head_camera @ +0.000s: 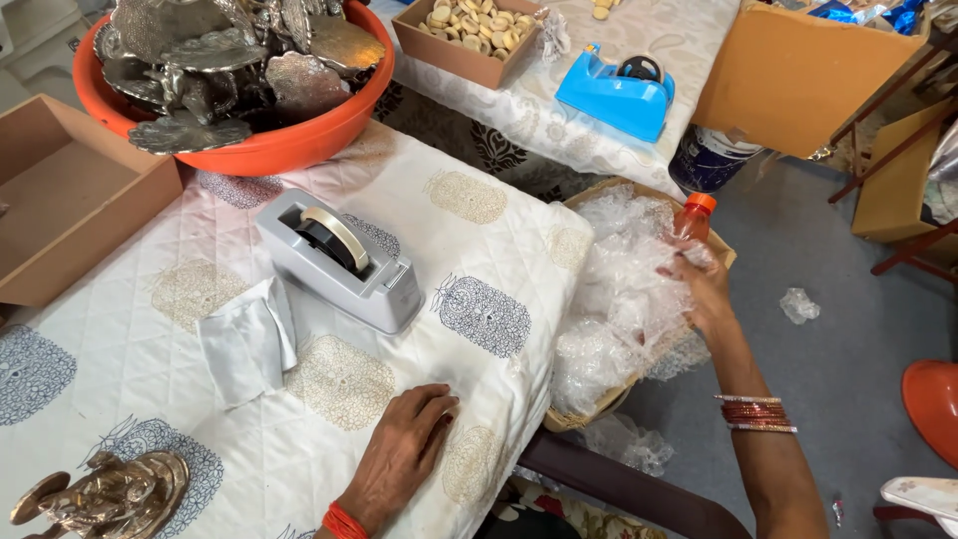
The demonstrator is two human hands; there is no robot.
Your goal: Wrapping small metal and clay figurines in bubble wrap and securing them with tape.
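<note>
Clear bubble wrap [619,289], heaped in a basket [584,414] beside the tabletop [479,230], is grasped by the right hand [704,289], while the left hand [404,454] lies flat, grip released, near a grey tape dispenser [339,260].

2 tape dispensers: grey [339,262], blue [616,95]. 2 hands: left [399,454], right [704,289]. 1 orange tub [254,150] of metal pieces. 1 brass figurine [105,496]. 1 orange-capped bottle [692,218]. 1 folded grey cloth [247,341]. 1 box of round tokens [469,35].
</note>
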